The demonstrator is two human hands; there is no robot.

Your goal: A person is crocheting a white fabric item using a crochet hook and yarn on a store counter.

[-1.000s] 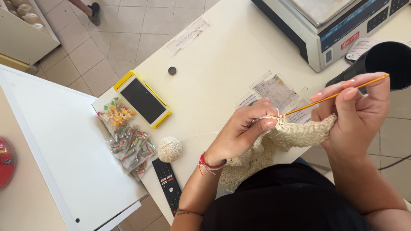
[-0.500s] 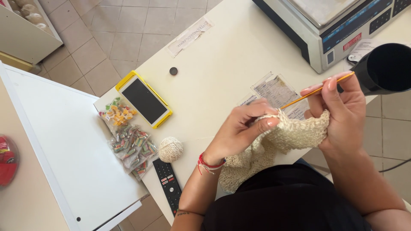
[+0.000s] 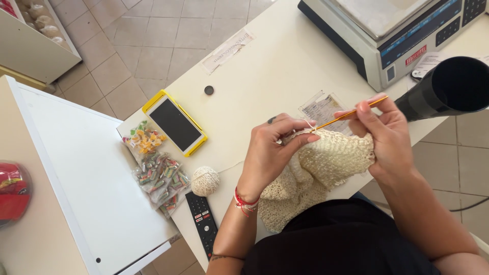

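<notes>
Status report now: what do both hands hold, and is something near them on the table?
Left hand pinches cream crochet piece. Right hand grips orange crochet hook, tip in the work. Yarn ball lies apart, left of the hands.

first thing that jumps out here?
The two hands at centre right: the right hand holds a yellow crochet hook, and the left hand pinches the cream crocheted piece at the hook's tip. Left of them on the white table lie a ball of cream yarn and a phone in a yellow case; a grey weighing scale sits top right.
</notes>
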